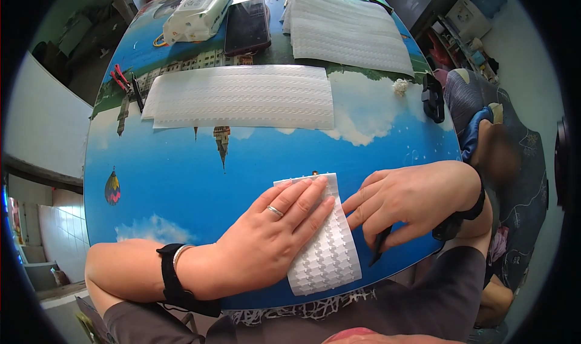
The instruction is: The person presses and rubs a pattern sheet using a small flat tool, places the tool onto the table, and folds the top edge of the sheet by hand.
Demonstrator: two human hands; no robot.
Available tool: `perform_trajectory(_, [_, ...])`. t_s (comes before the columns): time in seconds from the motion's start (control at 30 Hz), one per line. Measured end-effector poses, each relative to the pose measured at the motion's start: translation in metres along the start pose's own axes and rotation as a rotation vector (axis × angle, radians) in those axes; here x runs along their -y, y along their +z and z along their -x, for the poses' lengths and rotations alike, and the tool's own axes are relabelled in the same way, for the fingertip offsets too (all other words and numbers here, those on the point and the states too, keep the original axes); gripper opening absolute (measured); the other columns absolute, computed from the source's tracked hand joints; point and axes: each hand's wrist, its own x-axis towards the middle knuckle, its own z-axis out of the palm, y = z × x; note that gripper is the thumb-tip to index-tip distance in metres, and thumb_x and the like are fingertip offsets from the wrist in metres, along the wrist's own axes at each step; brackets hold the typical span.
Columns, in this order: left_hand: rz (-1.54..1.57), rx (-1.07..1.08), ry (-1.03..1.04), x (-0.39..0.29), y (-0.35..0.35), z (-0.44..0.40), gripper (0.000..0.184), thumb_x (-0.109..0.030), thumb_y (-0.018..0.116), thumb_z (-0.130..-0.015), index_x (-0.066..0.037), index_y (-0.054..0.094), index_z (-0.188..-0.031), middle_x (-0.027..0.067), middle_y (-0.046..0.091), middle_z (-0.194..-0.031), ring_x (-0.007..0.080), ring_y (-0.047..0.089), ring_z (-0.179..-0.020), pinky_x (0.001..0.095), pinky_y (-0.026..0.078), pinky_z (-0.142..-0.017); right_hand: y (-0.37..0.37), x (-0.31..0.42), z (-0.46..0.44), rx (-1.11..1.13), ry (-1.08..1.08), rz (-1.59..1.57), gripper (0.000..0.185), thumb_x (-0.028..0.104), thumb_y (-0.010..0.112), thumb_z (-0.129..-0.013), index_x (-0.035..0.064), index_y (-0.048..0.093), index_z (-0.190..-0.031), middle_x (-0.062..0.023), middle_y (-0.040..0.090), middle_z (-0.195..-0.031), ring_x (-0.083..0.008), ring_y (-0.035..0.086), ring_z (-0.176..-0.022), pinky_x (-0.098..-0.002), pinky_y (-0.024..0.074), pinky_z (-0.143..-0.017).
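Note:
A white strip [327, 259] with a grey houndstooth-like pattern of small pieces lies on the table near its front edge. My left hand [272, 229] rests flat over its upper left part, fingers stretched out, with a ring on one finger. Beside the strip's right edge is my right hand [402, 201], its index and middle fingers reaching to that edge. Between its thumb and lower fingers it grips a slim black tool [380, 246], tip pointing down; its exact kind is unclear. A small gold-coloured thing [315, 173] shows at the strip's top edge.
Further back lie white embossed sheets [242, 95] and a larger stack [345, 32]. A phone [247, 26], a wipes pack [198, 14], red-handled pliers [120, 77], a small white cluster [400, 87] and a black strap-like object [433, 97] are around them. Another person sits at right.

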Motion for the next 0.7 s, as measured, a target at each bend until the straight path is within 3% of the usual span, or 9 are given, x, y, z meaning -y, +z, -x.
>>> perform_trajectory(0.13, [-0.031, 0.005, 0.005, 0.0, 0.0, -0.001, 0.073, -0.014, 0.062, -0.088, 0.007, 0.047, -0.157, 0.0297, 0.039, -0.165, 0.0416, 0.039, -0.154, 0.0535, 0.032, -0.125, -0.016, -0.002, 0.006, -0.084, -0.04, -0.077, 0.015, 0.014, 0.078, -0.093, 0.0099, 0.079, -0.108, -0.0049, 0.077, -0.12, -0.0265, 0.069, -0.12, -0.0414, 0.0495, -0.103])
perform_trajectory(0.17, [-0.04, 0.009, 0.008, 0.0, 0.0, -0.001, 0.073, -0.013, 0.062, -0.088, 0.007, 0.047, -0.157, 0.0295, 0.039, -0.165, 0.0421, 0.039, -0.154, 0.0541, 0.033, -0.126, -0.022, -0.001, 0.009, -0.153, 0.045, -0.216, 0.016, 0.01, 0.08, -0.094, 0.0085, 0.078, -0.11, -0.0054, 0.078, -0.11, -0.0232, 0.074, -0.105, -0.0357, 0.0552, -0.091])
perform_trajectory(0.2, [-0.051, 0.012, 0.011, 0.0, -0.001, -0.001, 0.073, -0.013, 0.062, -0.088, 0.007, 0.047, -0.157, 0.0294, 0.039, -0.165, 0.0426, 0.039, -0.154, 0.0547, 0.033, -0.126, -0.026, 0.0, 0.009, -0.295, 0.033, -0.299, 0.02, 0.006, 0.079, -0.095, 0.006, 0.076, -0.115, -0.007, 0.078, -0.111, -0.0206, 0.074, -0.102, -0.0323, 0.0571, -0.087])
perform_trajectory(0.27, [-0.057, 0.028, 0.013, -0.001, 0.0, -0.001, 0.073, -0.012, 0.061, -0.088, 0.007, 0.047, -0.157, 0.0295, 0.038, -0.165, 0.0424, 0.037, -0.155, 0.0556, 0.032, -0.127, -0.011, -0.007, -0.002, -0.757, 0.111, -0.23, 0.028, 0.003, 0.077, -0.097, 0.0054, 0.072, -0.124, -0.0071, 0.078, -0.113, -0.0205, 0.075, -0.101, -0.0316, 0.0573, -0.091])
perform_trajectory(0.3, [-0.06, 0.035, 0.013, -0.001, 0.001, 0.0, 0.073, -0.012, 0.06, -0.088, 0.007, 0.047, -0.157, 0.0296, 0.038, -0.166, 0.0423, 0.036, -0.156, 0.0561, 0.032, -0.127, -0.002, -0.018, -0.014, -0.905, 0.051, -0.109, 0.034, 0.001, 0.074, -0.098, 0.0061, 0.069, -0.131, -0.0076, 0.078, -0.12, -0.0218, 0.075, -0.099, -0.0319, 0.0583, -0.091])
perform_trajectory(0.37, [-0.058, 0.001, 0.017, -0.001, 0.003, 0.001, 0.073, -0.011, 0.06, -0.088, 0.007, 0.048, -0.157, 0.0302, 0.037, -0.166, 0.042, 0.035, -0.157, 0.0566, 0.031, -0.128, 0.011, -0.028, -0.036, -1.025, -0.035, -0.024, 0.038, -0.002, 0.071, -0.099, 0.0069, 0.068, -0.135, -0.0099, 0.077, -0.125, -0.0218, 0.075, -0.099, -0.0329, 0.0593, -0.09])
perform_trajectory(0.53, [-0.051, -0.036, 0.03, -0.002, 0.008, 0.003, 0.072, -0.011, 0.057, -0.087, 0.008, 0.048, -0.156, 0.0306, 0.042, -0.163, 0.0406, 0.036, -0.157, 0.0551, 0.03, -0.13, 0.019, -0.038, -0.049, -0.936, -0.102, 0.278, 0.045, -0.007, 0.073, -0.093, 0.0064, 0.071, -0.136, -0.0102, 0.078, -0.127, -0.0234, 0.075, -0.094, -0.034, 0.0604, -0.081])
perform_trajectory(0.57, [-0.044, -0.031, 0.027, -0.003, 0.007, 0.003, 0.072, -0.011, 0.056, -0.087, 0.009, 0.048, -0.156, 0.0303, 0.043, -0.162, 0.0407, 0.037, -0.156, 0.0547, 0.03, -0.13, 0.021, -0.037, -0.053, -0.937, -0.086, 0.306, 0.047, -0.007, 0.074, -0.088, 0.0085, 0.074, -0.133, -0.0073, 0.08, -0.119, -0.0245, 0.075, -0.091, -0.0344, 0.0596, -0.078])
perform_trajectory(0.7, [-0.074, -0.024, 0.031, -0.004, 0.006, 0.001, 0.071, -0.012, 0.053, -0.088, 0.01, 0.048, -0.155, 0.0288, 0.048, -0.16, 0.0398, 0.039, -0.156, 0.0534, 0.031, -0.129, 0.026, -0.039, -0.065, -0.922, -0.152, 0.514, 0.049, -0.006, 0.073, -0.085, 0.0096, 0.076, -0.131, -0.0046, 0.081, -0.116, -0.0229, 0.073, -0.085, -0.0354, 0.0579, -0.074])
